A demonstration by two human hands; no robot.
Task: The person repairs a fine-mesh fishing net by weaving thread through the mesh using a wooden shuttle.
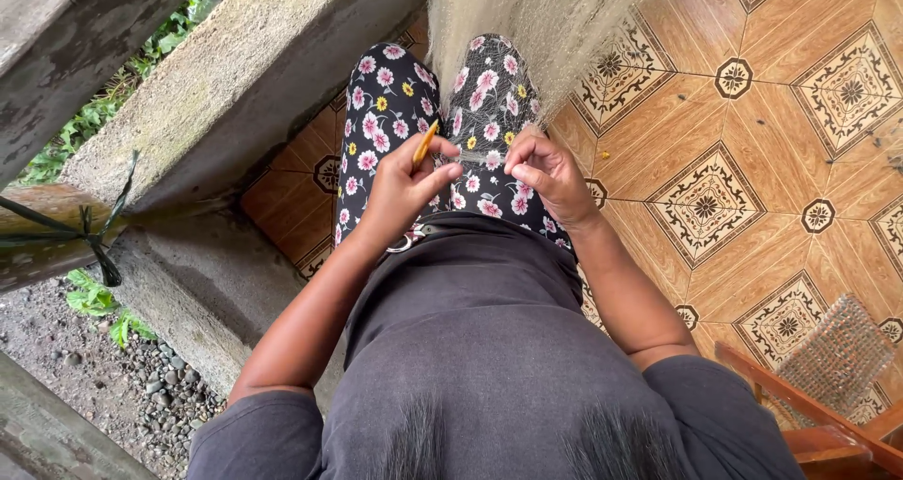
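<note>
— What's closest to the lens from where you sit?

— The dark grey shirt (489,348) fills the bottom of my view, the nearest thing by far. Beyond it I see the flowered black trousers (395,104) over the knees, then the fine pale fishing net (536,19) hanging down from the top of the frame and draping onto the lap.

— And the hands?

— Both are raised over the lap, close together but not touching. The left hand (400,188) is pinched shut on a slim yellow netting needle (425,144); I read its long axis as tilted, tip up and away from the body. The right hand (550,174) is curled with fingertips pressed together on the net's lower edge, just beside the needle hand.

— So which way does the net lie from them?

— Ahead and a little to the right, rising away from the person. The right hand is the nearer one and already on it. Patterned floor tiles (743,179) lie to the right, a concrete ledge (235,85) to the left.
</note>
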